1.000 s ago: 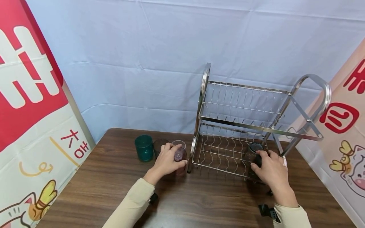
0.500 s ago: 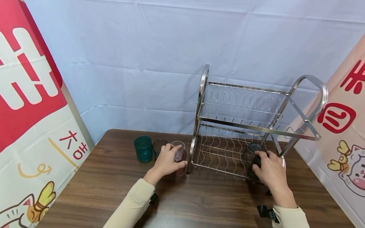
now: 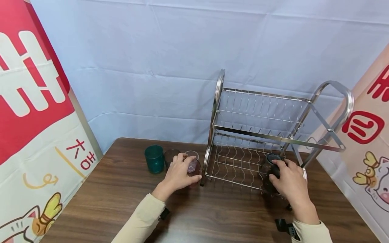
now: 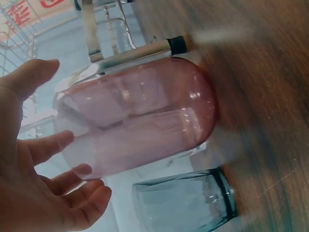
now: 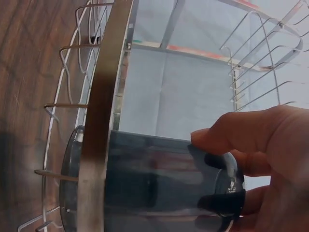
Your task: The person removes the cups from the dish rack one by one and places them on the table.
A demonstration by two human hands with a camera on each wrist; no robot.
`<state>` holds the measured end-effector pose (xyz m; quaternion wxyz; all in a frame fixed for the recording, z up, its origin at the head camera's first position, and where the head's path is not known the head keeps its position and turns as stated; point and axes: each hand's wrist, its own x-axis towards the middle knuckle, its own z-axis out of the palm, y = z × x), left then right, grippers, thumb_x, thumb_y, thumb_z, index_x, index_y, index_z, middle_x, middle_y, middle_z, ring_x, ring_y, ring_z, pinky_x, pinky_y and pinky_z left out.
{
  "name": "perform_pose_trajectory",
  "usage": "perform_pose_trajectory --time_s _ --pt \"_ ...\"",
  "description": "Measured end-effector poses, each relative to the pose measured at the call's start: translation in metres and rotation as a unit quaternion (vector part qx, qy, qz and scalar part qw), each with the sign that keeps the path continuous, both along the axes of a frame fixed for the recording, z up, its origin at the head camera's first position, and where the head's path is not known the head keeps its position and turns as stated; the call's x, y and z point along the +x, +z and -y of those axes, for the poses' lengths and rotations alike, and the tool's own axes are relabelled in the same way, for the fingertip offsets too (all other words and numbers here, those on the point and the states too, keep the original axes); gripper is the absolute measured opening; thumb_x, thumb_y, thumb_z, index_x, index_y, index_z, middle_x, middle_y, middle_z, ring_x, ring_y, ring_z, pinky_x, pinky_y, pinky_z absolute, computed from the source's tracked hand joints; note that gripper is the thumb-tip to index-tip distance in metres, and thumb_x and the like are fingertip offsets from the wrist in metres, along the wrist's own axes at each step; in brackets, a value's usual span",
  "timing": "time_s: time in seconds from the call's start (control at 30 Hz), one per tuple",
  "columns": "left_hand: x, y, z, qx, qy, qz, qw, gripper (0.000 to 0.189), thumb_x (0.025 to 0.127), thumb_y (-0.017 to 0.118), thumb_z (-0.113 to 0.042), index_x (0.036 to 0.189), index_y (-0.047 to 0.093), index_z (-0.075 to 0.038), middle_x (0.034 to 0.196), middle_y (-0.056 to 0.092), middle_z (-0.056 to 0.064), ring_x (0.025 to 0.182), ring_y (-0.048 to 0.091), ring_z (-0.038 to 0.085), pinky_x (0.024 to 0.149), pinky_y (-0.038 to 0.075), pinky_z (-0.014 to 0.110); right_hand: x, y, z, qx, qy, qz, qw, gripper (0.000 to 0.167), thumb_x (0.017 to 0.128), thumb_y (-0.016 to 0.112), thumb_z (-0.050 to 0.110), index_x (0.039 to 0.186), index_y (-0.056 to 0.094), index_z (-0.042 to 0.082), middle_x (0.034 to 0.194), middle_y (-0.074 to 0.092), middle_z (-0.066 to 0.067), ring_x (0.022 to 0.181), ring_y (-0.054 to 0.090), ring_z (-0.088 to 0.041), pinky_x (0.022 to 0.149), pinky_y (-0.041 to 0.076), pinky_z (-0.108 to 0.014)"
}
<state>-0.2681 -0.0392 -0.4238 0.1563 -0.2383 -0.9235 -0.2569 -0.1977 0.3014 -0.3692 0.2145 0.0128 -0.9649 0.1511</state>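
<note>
A pink glass (image 4: 140, 116) stands upright on the table beside the rack's left leg. My left hand (image 3: 179, 172) is around its top, fingertips (image 4: 63, 140) right at the rim and thumb apart from the wall in the left wrist view. My right hand (image 3: 288, 179) holds a dark glass (image 5: 159, 179) near its base, thumb on one side and fingers on the other. That glass is upside down, its mouth end low behind the front rail of the rack's lower tier. Just behind it stands another dark glass (image 3: 266, 164), partly hidden.
A two-tier metal dish rack (image 3: 234, 167) takes up the right of the wooden table (image 3: 212, 209). Left of it, close behind my left hand, are a teal glass (image 3: 154, 159), a brownish glass (image 3: 170, 154) and a clear glass (image 3: 192, 154). A pale cloth hangs behind.
My left thumb and fingers have spread slightly wider around the top of the pink glass. My right hand keeps its hold on the dark glass in about the same place.
</note>
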Motion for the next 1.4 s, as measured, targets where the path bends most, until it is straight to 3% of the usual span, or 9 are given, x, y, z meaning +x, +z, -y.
perform_pose_trajectory --time_s 0.2,0.47,0.77,1.17,1.4 --pt "0.013 0.005 0.005 -0.009 0.007 -0.041 0.9991 0.058 0.072 0.075 -0.042 0.119 0.059 -0.012 0.121 0.046 0.017 0.103 0.044 0.033 0.078 0.042 0.046 0.007 0.005 0.01 -0.01 0.018 -0.057 0.9981 0.042 0.073 0.07 0.003 0.112 0.057 -0.006 0.119 0.04 -0.039 0.107 0.033 -0.059 0.087 0.025 -0.066" --pt "0.024 0.009 0.008 -0.013 0.006 -0.059 0.9981 0.055 0.073 0.076 -0.04 0.117 0.06 -0.011 0.117 0.047 0.016 0.102 0.045 0.032 0.078 0.043 0.046 0.01 0.013 0.018 -0.018 0.039 -0.099 0.9942 0.043 0.07 0.07 0.003 0.111 0.059 -0.004 0.118 0.042 -0.039 0.106 0.036 -0.058 0.088 0.025 -0.065" --pt "0.032 0.01 0.011 -0.018 -0.005 -0.068 0.9975 0.05 0.075 0.075 -0.038 0.115 0.063 -0.011 0.117 0.048 0.017 0.102 0.046 0.032 0.077 0.042 0.046 0.018 0.017 0.031 -0.021 0.044 -0.095 0.9942 0.043 0.069 0.072 0.005 0.111 0.06 0.001 0.119 0.044 -0.035 0.106 0.037 -0.056 0.077 0.033 -0.067" --pt "0.04 0.008 0.008 -0.013 -0.015 -0.083 0.9964 0.046 0.074 0.075 -0.037 0.113 0.063 -0.015 0.117 0.049 0.015 0.101 0.048 0.029 0.074 0.043 0.043 0.025 0.016 0.044 -0.022 0.081 -0.077 0.9935 0.046 0.071 0.073 0.005 0.115 0.06 0.002 0.121 0.044 -0.035 0.107 0.037 -0.055 0.079 0.034 -0.064" --pt "0.046 0.005 0.002 0.013 -0.034 -0.102 0.9941 0.046 0.075 0.075 -0.035 0.114 0.063 -0.013 0.114 0.052 0.013 0.096 0.049 0.027 0.075 0.044 0.042 0.03 0.014 0.053 -0.037 0.097 -0.074 0.9918 0.048 0.071 0.075 0.005 0.116 0.061 0.004 0.122 0.045 -0.032 0.108 0.039 -0.052 0.077 0.036 -0.063"
